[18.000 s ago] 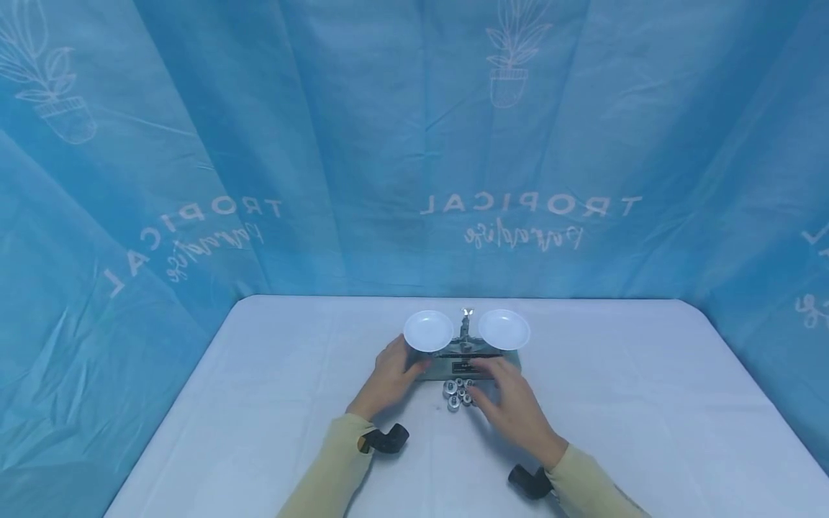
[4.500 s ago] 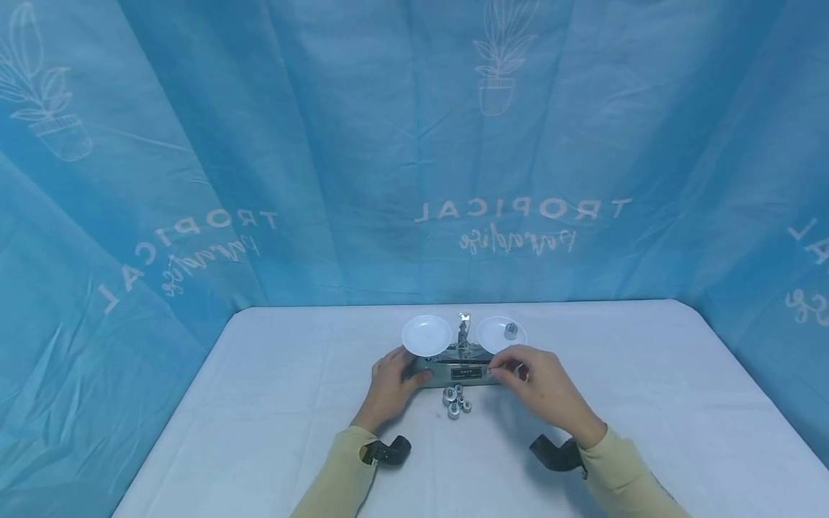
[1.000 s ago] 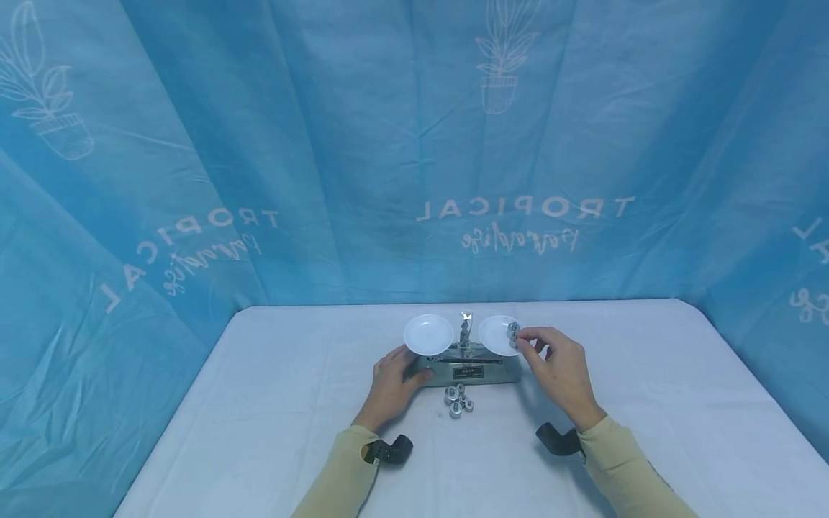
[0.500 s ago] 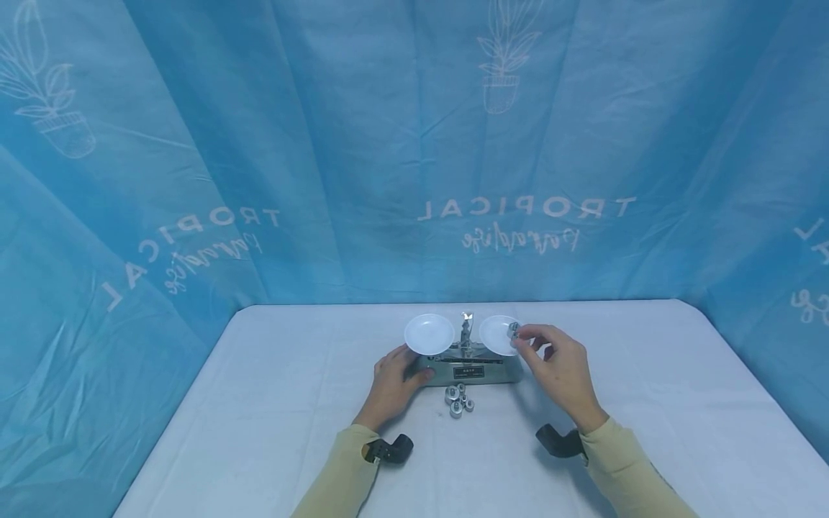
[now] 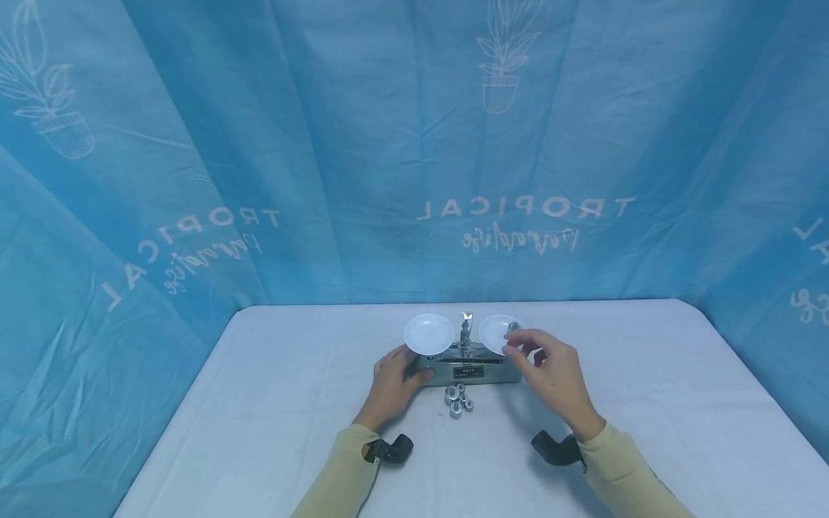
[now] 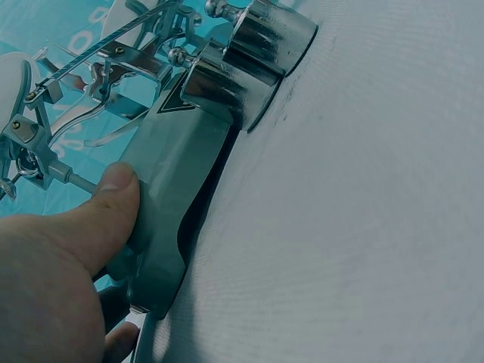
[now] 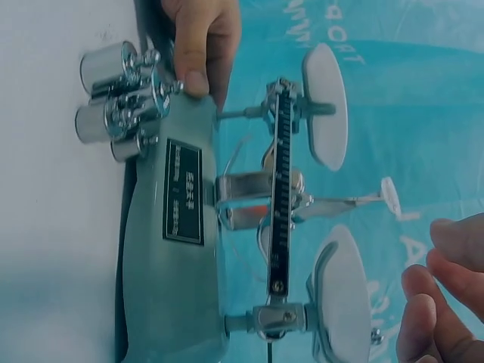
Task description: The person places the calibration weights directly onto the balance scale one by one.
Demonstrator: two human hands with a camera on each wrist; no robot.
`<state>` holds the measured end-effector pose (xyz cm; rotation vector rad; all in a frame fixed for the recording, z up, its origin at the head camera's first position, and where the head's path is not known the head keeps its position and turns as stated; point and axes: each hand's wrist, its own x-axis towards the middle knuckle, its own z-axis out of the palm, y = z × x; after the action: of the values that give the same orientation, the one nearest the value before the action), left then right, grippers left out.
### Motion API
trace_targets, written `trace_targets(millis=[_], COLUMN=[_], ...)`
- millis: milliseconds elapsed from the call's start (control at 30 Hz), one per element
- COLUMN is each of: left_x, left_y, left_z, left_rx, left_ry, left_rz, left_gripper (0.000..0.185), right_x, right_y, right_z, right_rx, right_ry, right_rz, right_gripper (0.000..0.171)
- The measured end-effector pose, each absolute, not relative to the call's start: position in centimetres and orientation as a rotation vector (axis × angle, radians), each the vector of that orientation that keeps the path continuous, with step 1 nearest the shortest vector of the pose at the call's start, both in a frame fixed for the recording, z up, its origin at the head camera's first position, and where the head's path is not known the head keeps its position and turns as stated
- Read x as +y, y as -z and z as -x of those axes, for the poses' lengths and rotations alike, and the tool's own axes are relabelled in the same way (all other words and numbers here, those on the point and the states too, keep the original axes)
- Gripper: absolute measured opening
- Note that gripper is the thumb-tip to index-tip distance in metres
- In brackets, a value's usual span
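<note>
Fingers (image 5: 518, 350) above white table (image 5: 648, 403), blue backdrop (image 5: 324, 144) behind.

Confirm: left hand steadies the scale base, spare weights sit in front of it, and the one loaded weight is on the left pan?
Not quite. The weight sits on the right pan, beside the right hand; the left pan is bare, as the head view shows. The left hand does hold the scale base, with spare weights in front.

Loose weights (image 5: 458, 401) before the balance scale (image 5: 468, 360)
</note>
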<state>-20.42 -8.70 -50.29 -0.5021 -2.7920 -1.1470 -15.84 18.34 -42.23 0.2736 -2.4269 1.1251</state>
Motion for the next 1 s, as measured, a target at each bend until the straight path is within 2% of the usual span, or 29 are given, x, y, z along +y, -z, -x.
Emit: trace_targets(millis=[1000], left_x=[-8.6], left_y=[50.2], left_z=[20.4], left_rx=[-2.793], left_ry=[1.154], left_rz=[0.495], left_gripper=[0.057], right_x=[16.7], right_y=[42.6], right_z=[14.9], right_rx=[-2.538], right_ry=[-1.298], right_rz=[-0.386], right_gripper=[0.016])
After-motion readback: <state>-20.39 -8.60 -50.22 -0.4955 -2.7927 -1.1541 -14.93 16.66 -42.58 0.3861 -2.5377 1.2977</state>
